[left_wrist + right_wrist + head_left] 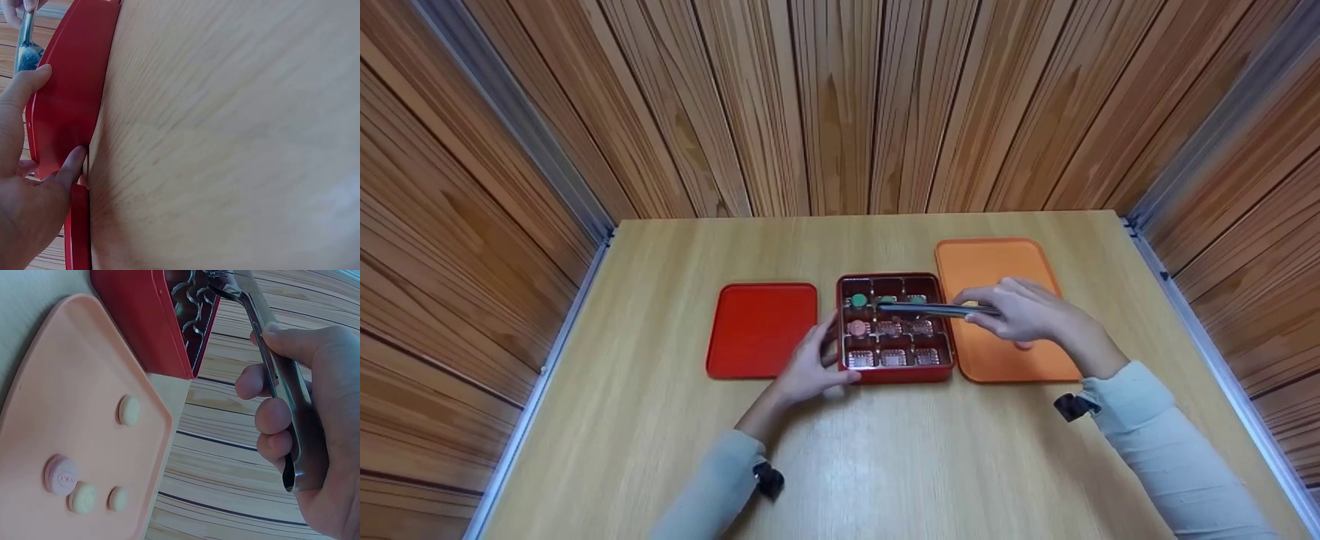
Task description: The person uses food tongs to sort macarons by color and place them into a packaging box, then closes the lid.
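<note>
Tongs (937,309), slim polished steel

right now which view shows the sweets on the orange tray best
The right wrist view: four round sweets lie plainly on the orange tray. In the head view the right hand, holding the tongs, covers them apart from one pink edge. The left wrist view shows none of them.
</note>
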Action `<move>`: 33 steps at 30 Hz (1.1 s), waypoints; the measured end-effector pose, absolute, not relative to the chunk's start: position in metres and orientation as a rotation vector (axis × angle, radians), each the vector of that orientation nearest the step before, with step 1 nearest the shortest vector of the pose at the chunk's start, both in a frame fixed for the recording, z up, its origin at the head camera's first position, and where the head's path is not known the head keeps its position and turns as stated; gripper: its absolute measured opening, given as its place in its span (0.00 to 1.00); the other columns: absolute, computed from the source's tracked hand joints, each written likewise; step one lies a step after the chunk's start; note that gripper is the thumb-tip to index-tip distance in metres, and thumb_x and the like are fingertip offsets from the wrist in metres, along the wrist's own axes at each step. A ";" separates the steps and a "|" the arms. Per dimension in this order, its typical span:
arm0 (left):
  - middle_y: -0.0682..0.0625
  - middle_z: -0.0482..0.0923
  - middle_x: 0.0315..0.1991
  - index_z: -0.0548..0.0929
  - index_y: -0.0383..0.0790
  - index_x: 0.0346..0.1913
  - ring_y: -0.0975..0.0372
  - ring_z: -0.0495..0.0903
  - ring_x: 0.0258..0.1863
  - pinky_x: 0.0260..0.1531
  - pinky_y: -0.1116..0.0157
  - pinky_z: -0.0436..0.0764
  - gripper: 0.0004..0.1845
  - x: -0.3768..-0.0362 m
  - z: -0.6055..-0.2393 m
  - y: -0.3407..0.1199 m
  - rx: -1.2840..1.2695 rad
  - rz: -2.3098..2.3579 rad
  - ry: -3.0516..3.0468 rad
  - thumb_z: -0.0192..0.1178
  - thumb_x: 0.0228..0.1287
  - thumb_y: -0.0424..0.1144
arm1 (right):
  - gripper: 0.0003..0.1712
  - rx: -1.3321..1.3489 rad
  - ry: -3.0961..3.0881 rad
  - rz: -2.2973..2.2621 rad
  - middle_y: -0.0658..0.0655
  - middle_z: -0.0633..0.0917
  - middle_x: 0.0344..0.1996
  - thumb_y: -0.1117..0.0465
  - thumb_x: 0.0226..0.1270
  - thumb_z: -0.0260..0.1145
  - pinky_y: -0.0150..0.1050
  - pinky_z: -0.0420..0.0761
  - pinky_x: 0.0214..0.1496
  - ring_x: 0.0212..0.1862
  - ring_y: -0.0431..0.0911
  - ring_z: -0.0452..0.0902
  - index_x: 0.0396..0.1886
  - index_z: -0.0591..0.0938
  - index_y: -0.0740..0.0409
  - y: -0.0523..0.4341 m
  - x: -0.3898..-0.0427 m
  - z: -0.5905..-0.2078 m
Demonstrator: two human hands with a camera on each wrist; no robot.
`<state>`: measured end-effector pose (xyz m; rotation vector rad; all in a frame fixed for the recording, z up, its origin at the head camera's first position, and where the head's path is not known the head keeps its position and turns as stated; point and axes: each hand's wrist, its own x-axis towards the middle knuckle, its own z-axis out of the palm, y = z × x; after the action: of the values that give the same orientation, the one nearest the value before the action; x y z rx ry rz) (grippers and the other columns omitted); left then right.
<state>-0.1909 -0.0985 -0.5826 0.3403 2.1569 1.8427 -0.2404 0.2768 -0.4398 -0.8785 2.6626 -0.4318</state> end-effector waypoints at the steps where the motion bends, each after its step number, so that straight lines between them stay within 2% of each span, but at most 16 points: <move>1: 0.32 0.57 0.88 0.50 0.42 0.94 0.38 0.62 0.90 0.82 0.51 0.78 0.65 -0.191 -0.583 -0.099 0.343 1.847 2.153 0.83 0.61 0.28 | 0.17 -0.875 2.662 -0.434 0.43 0.73 0.17 0.54 0.87 0.67 0.29 0.63 0.18 0.12 0.38 0.69 0.68 0.87 0.48 0.276 -0.240 -0.440; 5: 0.31 0.56 0.88 0.49 0.41 0.94 0.37 0.63 0.89 0.82 0.51 0.79 0.66 -0.191 -0.583 -0.099 0.355 1.864 2.135 0.83 0.61 0.27 | 0.17 -0.896 2.679 -0.410 0.43 0.72 0.18 0.54 0.86 0.67 0.29 0.63 0.19 0.13 0.39 0.66 0.67 0.88 0.49 0.272 -0.241 -0.444; 10: 0.32 0.58 0.87 0.51 0.46 0.94 0.38 0.64 0.89 0.82 0.50 0.79 0.65 -0.192 -0.583 -0.099 0.338 1.825 2.176 0.84 0.61 0.30 | 0.16 -0.926 2.711 -0.372 0.43 0.71 0.19 0.55 0.86 0.67 0.29 0.60 0.20 0.14 0.38 0.64 0.66 0.88 0.50 0.268 -0.242 -0.447; 17: 0.35 0.59 0.88 0.51 0.47 0.94 0.41 0.63 0.90 0.85 0.48 0.75 0.65 -0.193 -0.583 -0.099 0.325 1.811 2.186 0.84 0.62 0.32 | 0.17 -0.928 2.713 -0.371 0.43 0.70 0.17 0.54 0.85 0.68 0.29 0.59 0.20 0.14 0.39 0.63 0.66 0.89 0.49 0.267 -0.241 -0.448; 23: 0.35 0.59 0.88 0.51 0.48 0.94 0.40 0.64 0.90 0.84 0.48 0.76 0.65 -0.193 -0.583 -0.099 0.315 1.811 2.181 0.84 0.62 0.32 | 0.18 -0.917 2.755 -0.333 0.46 0.75 0.22 0.52 0.85 0.68 0.32 0.64 0.24 0.19 0.40 0.66 0.68 0.87 0.49 0.267 -0.241 -0.449; 27: 0.35 0.58 0.89 0.51 0.48 0.94 0.40 0.63 0.90 0.84 0.48 0.76 0.65 -0.192 -0.582 -0.099 0.323 1.817 2.186 0.84 0.62 0.31 | 0.19 -0.902 2.744 -0.365 0.48 0.79 0.23 0.53 0.85 0.68 0.31 0.65 0.21 0.16 0.40 0.68 0.69 0.86 0.50 0.268 -0.242 -0.449; 33: 0.33 0.58 0.89 0.51 0.44 0.94 0.39 0.61 0.90 0.86 0.47 0.74 0.65 -0.191 -0.582 -0.099 0.344 1.840 2.177 0.84 0.61 0.30 | 0.20 -0.866 2.721 -0.389 0.48 0.79 0.24 0.52 0.86 0.67 0.31 0.67 0.19 0.15 0.41 0.68 0.71 0.84 0.47 0.272 -0.242 -0.448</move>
<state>-0.1905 -0.0990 -0.5817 0.3442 2.1773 1.8396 -0.2416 0.2716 -0.4480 -0.8661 2.7212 -0.3888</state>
